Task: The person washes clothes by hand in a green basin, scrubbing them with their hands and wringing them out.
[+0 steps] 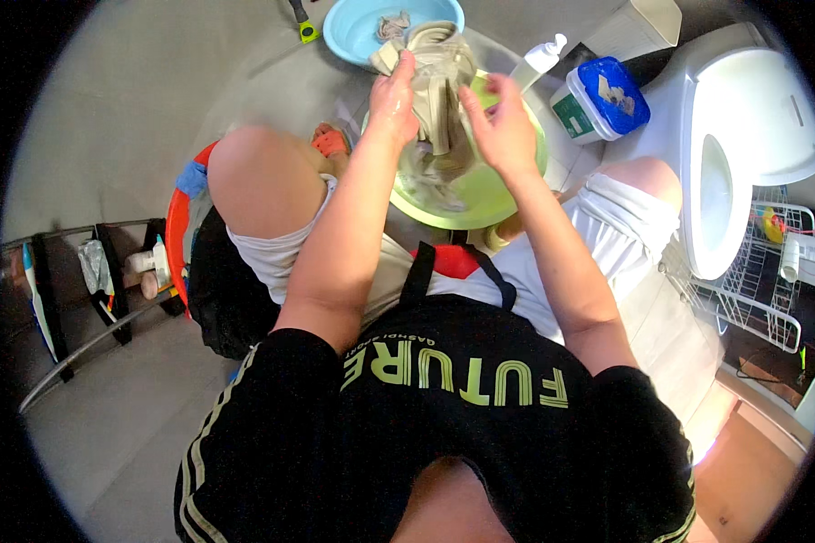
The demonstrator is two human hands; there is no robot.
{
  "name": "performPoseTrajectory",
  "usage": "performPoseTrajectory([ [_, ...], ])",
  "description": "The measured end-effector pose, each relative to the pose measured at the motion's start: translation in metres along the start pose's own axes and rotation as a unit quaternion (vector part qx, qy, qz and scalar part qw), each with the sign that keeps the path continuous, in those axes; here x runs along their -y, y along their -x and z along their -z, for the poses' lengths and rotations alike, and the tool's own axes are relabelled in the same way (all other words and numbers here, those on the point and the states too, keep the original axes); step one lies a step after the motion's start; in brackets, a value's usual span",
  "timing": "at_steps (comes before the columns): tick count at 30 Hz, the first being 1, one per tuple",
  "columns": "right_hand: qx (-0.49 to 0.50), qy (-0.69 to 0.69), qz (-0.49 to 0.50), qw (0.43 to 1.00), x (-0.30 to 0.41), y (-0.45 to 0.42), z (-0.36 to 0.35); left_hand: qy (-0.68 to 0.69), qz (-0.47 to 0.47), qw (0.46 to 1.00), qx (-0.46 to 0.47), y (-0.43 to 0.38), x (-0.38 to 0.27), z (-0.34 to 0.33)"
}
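Observation:
My left hand (395, 102) grips one side of a bunched beige wet cloth garment (436, 102), thumb on top. The garment hangs over a lime-green plastic basin (472, 216), and its lower part is blurred inside the basin. On the garment's other side is my right hand (502, 125), fingers spread and slightly blurred, close to the cloth; whether it touches the cloth is unclear. Behind, a light blue basin (343, 34) holds a small crumpled greyish cloth (393, 26). A white pump bottle (538, 61) stands just beyond the green basin on the right.
A white tub with a blue lid (612, 95) stands right of the green basin, beside a white toilet (716, 190). A white wire rack (754, 298) is at the far right. A red-rimmed container (176, 224) is by my left knee, and a metal-framed rack (88, 346) at the left.

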State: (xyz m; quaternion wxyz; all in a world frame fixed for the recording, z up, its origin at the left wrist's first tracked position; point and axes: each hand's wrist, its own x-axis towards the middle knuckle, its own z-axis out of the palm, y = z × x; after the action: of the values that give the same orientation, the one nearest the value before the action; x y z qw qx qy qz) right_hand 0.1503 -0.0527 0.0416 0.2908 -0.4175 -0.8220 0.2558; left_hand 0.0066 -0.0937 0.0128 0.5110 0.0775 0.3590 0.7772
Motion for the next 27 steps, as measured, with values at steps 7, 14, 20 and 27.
performPoseTrajectory([
  [7, 0.009, -0.112, 0.051, 0.992, -0.034, -0.058, 0.001, -0.108, 0.046, 0.99, 0.081, 0.006, 0.018, -0.005],
  [14, -0.168, -0.195, 0.016, 0.966, -0.018, -0.076, 0.033, -0.617, -0.165, 0.766, 0.077, -0.007, 0.011, 0.019],
  [20, -0.197, -0.243, -0.045, 0.949, -0.009, -0.057, 0.038, -0.035, 0.063, 0.989, 0.129, -0.002, 0.047, 0.004],
  [27, -0.088, -0.098, 0.079, 0.988, 0.033, 0.042, -0.045, 0.026, 0.091, 0.995, 0.039, -0.009, 0.063, 0.021],
])
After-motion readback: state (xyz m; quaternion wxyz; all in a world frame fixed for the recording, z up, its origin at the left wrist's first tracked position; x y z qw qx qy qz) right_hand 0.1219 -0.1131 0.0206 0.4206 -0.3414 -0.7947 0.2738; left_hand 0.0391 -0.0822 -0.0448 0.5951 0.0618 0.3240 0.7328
